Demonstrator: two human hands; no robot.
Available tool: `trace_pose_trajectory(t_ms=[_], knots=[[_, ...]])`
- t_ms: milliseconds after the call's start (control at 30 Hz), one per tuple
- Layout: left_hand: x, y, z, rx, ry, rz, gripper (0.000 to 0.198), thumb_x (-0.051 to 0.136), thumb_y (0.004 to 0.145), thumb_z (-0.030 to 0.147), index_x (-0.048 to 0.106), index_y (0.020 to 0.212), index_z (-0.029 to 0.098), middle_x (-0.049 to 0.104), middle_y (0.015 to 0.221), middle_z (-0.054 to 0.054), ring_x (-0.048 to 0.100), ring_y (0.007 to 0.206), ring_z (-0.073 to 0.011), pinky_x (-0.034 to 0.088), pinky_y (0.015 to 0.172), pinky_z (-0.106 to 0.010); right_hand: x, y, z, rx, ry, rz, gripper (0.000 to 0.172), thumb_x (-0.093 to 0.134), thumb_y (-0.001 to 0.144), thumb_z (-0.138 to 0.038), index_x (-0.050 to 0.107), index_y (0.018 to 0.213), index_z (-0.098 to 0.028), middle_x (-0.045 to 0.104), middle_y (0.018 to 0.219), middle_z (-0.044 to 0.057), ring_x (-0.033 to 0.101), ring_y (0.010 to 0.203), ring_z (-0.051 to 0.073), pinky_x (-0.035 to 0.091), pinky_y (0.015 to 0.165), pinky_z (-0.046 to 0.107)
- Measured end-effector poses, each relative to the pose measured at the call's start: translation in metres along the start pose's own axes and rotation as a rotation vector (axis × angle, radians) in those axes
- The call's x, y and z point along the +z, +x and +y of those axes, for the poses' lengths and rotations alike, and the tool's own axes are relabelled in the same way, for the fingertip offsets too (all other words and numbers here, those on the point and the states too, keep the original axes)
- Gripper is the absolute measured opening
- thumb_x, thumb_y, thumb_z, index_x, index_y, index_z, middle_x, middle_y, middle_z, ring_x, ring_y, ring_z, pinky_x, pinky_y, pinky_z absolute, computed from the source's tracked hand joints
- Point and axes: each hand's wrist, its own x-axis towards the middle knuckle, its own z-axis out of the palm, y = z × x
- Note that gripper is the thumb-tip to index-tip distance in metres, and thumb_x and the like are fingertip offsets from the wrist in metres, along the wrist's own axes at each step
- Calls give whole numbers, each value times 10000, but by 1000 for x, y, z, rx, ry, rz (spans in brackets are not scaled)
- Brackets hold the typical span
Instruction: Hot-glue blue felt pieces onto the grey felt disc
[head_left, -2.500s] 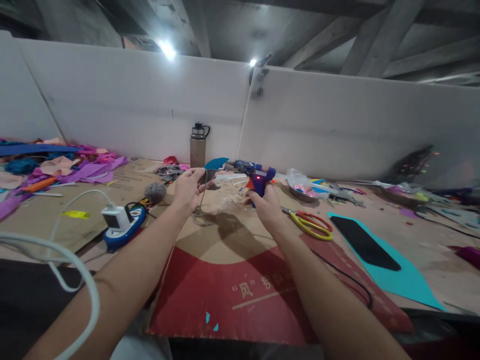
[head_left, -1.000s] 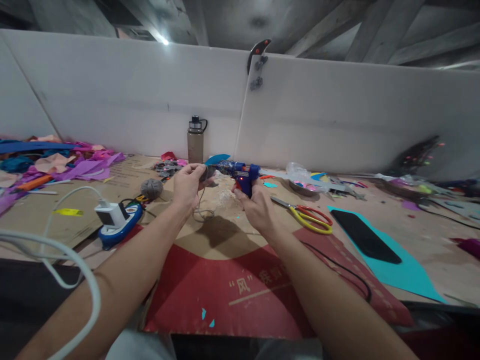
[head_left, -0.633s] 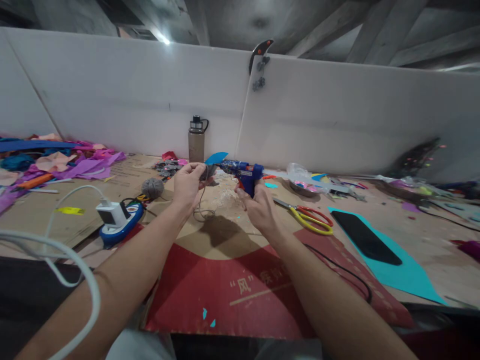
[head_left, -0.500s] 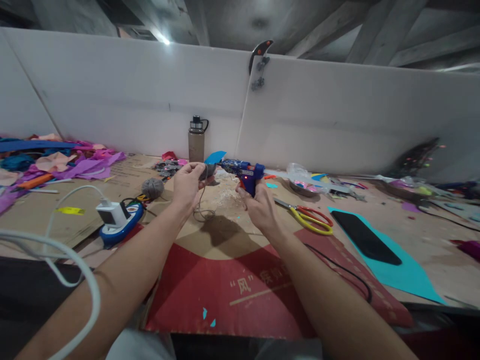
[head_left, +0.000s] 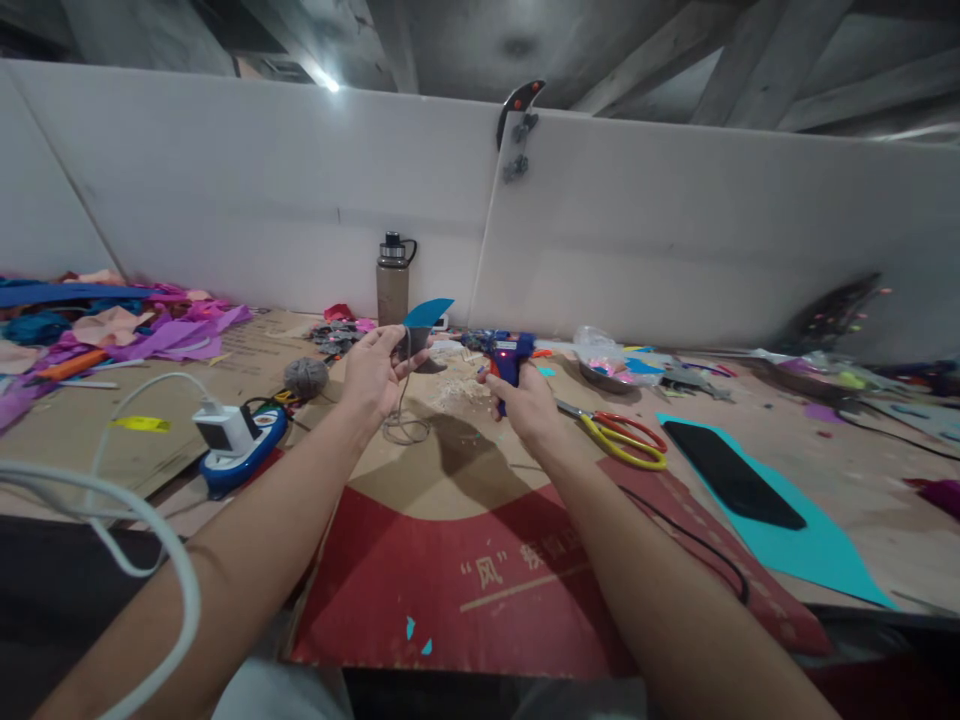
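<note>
Between the fingers of my left hand (head_left: 375, 372) is a small dark grey piece (head_left: 417, 345) with a curved blue leaf-shaped piece (head_left: 429, 313) at its top. Grey yarn (head_left: 406, 428) trails from that hand down to the cardboard in loose loops. My right hand (head_left: 525, 400) is wrapped around the handle of a blue glue gun (head_left: 510, 350), whose small red light shows. The gun's nozzle points left towards the grey piece, with a gap between them. A ball of grey yarn (head_left: 305, 377) lies left of my left hand.
Red-and-yellow scissors (head_left: 622, 440) and a black phone (head_left: 731, 473) on turquoise sheet (head_left: 817, 555) lie at right. A power strip (head_left: 244, 450) with white plug and cable is at left. A bottle (head_left: 392, 280) stands against the white partition (head_left: 262, 190). Coloured scraps (head_left: 150, 325) pile up at far left.
The glue gun has moved right and slightly down, away from the grey piece. The blue piece now stands more upright and shows more fully. My left hand has barely moved.
</note>
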Motion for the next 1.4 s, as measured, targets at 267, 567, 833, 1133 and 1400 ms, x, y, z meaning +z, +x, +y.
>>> trace_pose_trajectory(t_ms=[267, 567, 833, 1133, 1400], knots=[[2, -1, -6, 162, 130, -26, 174, 675, 654, 272, 565, 711, 150, 598, 716, 8, 599, 653, -96, 548, 648, -270, -12, 10, 13, 242, -555, -135, 164, 562, 734, -313, 558, 726, -149, 641, 835, 161, 600, 810, 257, 449, 739, 384], [8, -12, -9, 478, 581, -66, 114, 601, 716, 272, 604, 728, 159, 584, 661, 12, 558, 616, -86, 474, 616, -200, 29, 0, -25, -36, 137, 0, 270, 571, 709, -380, 443, 861, -198, 563, 879, 32, 541, 830, 145, 424, 774, 312], [7, -8, -6, 266, 258, -24, 147, 632, 680, 282, 556, 719, 162, 582, 675, 22, 588, 638, -101, 524, 629, -257, 49, 0, -33, -16, 468, -91, 202, 584, 703, -362, 488, 778, -202, 448, 679, -53, 364, 527, 58, 328, 489, 203], [13, -15, -5, 23, 122, -79, 176, 661, 653, 240, 530, 727, 150, 597, 692, 20, 640, 663, -130, 553, 684, -339, 31, 4, -32, -182, 308, 168, 175, 578, 734, -339, 598, 793, -175, 561, 667, -26, 449, 575, 74, 370, 569, 217], [15, -16, -4, -77, 97, -142, 139, 638, 667, 216, 521, 706, 149, 638, 739, -2, 665, 712, -163, 549, 731, -373, 26, 8, -32, -143, 323, 164, 203, 581, 725, -326, 659, 824, -166, 681, 864, 40, 600, 795, 130, 448, 778, 282]])
